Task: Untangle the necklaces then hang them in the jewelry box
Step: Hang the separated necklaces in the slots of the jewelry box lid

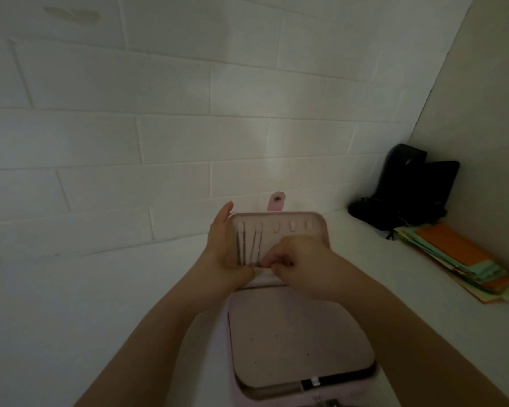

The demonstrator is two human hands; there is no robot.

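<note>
Jewelry box [300, 342] open on white desk [71, 318], lid [279, 221] upright at 12 o'clock near the wall. Two necklaces [249, 245] hang from the lid's left hooks. Left hand [224, 254], fingers straight, braces the lid's left edge. Right hand [297, 262] fingers curled, pinching the chains' lower ends. Folders [459, 259] at 3 o'clock, well apart.

You're working at a white counter [71, 318] that runs up to a white brick wall. The open pink jewelry box [300, 342] sits on it. Right of the box lies a stack of coloured paper folders [453, 259]; behind that stack stands a black bag [409, 189].
</note>
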